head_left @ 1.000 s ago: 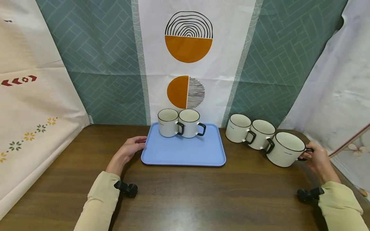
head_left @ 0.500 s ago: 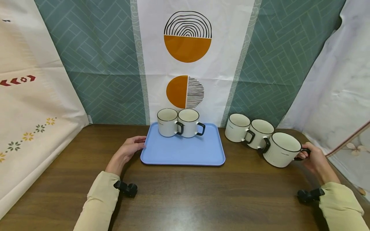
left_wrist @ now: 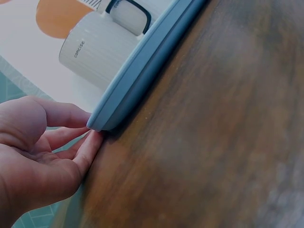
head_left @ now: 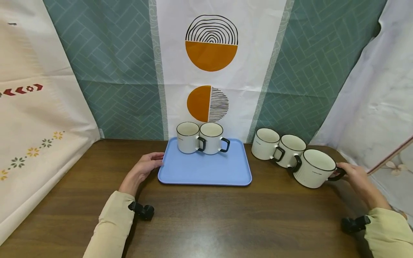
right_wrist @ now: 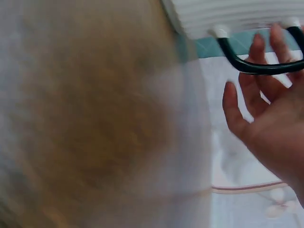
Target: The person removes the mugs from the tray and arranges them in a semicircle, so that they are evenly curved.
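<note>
My left hand pinches the left edge of a blue tray; in the left wrist view its fingertips meet at the tray's rim. Two white mugs with black rims and handles, a left one and a right one, stand side by side at the tray's back. My right hand is beside the black handle of the nearest mug in a row of three on the right. In the right wrist view its fingers are loosely spread around that handle, not gripping it.
The row continues toward the back with a middle mug and a far mug, handles pointing right. Patterned cloth hangs behind the brown wooden table, and pale cloths line the left and right sides.
The right-hand mug slid left against its neighbour, then my right hand let go of its handle and drew back slightly to the right. My left hand and the tray stayed put.
</note>
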A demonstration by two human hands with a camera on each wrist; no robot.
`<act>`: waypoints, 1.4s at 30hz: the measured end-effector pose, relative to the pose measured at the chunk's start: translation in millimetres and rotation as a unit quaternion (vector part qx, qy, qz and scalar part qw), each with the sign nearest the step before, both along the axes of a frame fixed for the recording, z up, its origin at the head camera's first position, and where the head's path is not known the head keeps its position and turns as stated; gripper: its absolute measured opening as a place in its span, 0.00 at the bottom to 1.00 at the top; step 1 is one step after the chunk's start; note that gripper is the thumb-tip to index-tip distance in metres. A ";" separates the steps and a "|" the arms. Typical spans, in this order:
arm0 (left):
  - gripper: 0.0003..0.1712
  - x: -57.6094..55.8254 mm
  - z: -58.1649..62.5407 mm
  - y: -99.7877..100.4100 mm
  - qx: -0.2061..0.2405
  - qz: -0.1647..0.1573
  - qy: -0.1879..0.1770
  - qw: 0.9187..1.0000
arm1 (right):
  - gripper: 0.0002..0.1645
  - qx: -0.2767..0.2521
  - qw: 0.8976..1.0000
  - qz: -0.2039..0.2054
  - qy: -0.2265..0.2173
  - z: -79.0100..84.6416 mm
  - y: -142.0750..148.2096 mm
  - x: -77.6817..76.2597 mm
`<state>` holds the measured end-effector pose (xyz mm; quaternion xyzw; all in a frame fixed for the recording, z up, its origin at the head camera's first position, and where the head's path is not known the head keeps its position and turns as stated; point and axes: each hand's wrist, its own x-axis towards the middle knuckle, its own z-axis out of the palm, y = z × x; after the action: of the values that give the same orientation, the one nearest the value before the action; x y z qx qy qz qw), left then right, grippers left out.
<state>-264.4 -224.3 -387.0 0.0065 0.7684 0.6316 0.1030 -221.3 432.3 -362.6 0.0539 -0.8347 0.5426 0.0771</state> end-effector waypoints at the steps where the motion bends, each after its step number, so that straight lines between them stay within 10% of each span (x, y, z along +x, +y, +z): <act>1: 0.30 -0.1 -0.1 0.4 0.000 0.000 0.002 1.000 | 0.23 0.039 0.999 -0.013 0.009 3.6 0.3 0.8; 10: 0.30 -0.8 -1.8 0.3 0.000 0.002 0.003 1.000 | 0.13 0.028 0.992 -0.088 0.083 55.2 -53.9 -11.3; 17: 0.30 -0.5 -0.3 -0.5 0.004 0.002 -0.001 1.000 | 0.08 -0.019 0.989 0.010 0.146 72.3 -146.9 -29.4; 23: 0.30 -1.8 0.3 -0.7 0.006 0.001 -0.005 1.000 | 0.21 -0.032 0.993 0.086 0.075 56.1 -218.6 -52.9; 42: 0.29 0.2 -0.4 -0.9 -0.002 0.000 0.005 1.000 | 0.29 -0.134 0.987 0.046 -0.074 0.4 -325.7 -107.0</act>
<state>-264.2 -225.1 -387.5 0.0097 0.7704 0.6297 0.0993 -328.3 106.6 -362.2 0.0410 -0.7547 0.6548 -0.0030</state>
